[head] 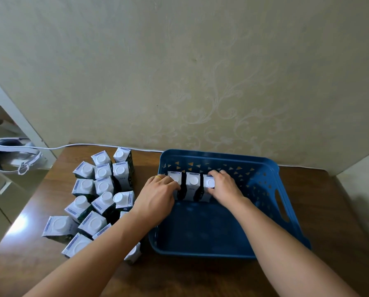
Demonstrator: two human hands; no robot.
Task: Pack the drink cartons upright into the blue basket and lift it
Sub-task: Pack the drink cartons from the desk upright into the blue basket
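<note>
A blue basket (pixel 265 168) stands on the brown table. Three white-topped drink cartons stand upright in a row along its far-left inside. My left hand (pixel 158 194) grips the leftmost carton (pixel 176 175). My right hand (pixel 224 187) grips the rightmost carton (pixel 208 183). The middle carton (pixel 192 183) stands free between them. Several more cartons (pixel 102 185) are clustered upright on the table left of the basket; my left forearm covers a few of them.
The wooden table (pixel 329 211) meets a patterned wall at the back. A white cable (pixel 76 145) runs along the table's far edge. A white bag with straps (pixel 14 157) sits off the table at the left.
</note>
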